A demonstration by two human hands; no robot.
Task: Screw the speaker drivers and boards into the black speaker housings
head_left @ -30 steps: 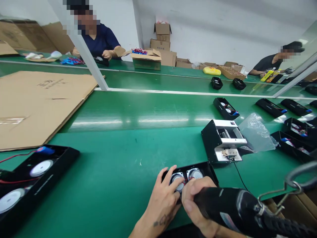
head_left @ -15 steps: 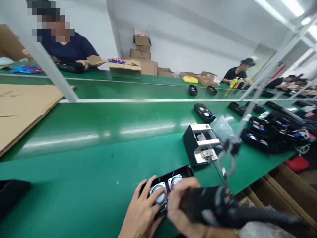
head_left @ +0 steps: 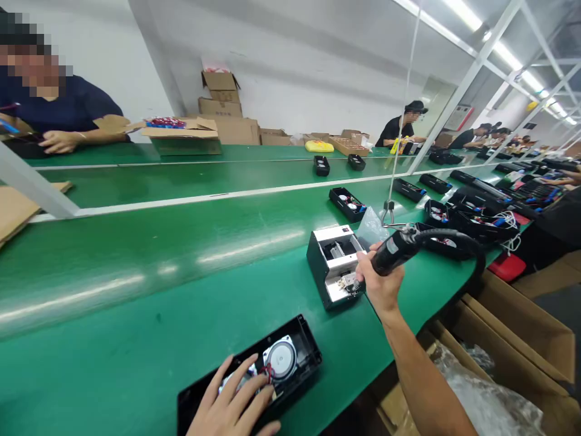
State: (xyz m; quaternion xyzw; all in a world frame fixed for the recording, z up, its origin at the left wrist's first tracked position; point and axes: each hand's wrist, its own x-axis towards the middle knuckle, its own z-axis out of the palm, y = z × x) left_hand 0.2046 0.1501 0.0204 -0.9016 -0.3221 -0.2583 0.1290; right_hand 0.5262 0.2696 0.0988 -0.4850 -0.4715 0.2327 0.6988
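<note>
My left hand (head_left: 236, 399) lies with fingers spread over a black speaker housing (head_left: 299, 342) near the front of the green bench. One round speaker (head_left: 280, 358) shows beside my fingers, with red wires next to it; a second is mostly covered by the hand. My right hand (head_left: 381, 284) is wrapped around a black electric screwdriver (head_left: 391, 253), which hangs from a cord and trails a thick cable. The screwdriver's tip is at the front of a black and silver screw feeder (head_left: 333, 263); whether it holds a screw I cannot tell.
More black housings (head_left: 347, 203) stand along the bench towards the right. A clear plastic bag (head_left: 373, 227) lies behind the feeder. Open cardboard boxes (head_left: 521, 327) stand below the bench edge at right. Co-workers (head_left: 402, 127) sit across the line, beyond a white rail (head_left: 236, 194).
My right hand has carried the screwdriver from the speaker housing up and right to the screw feeder. My left hand stays on the housing, and the view has turned right.
</note>
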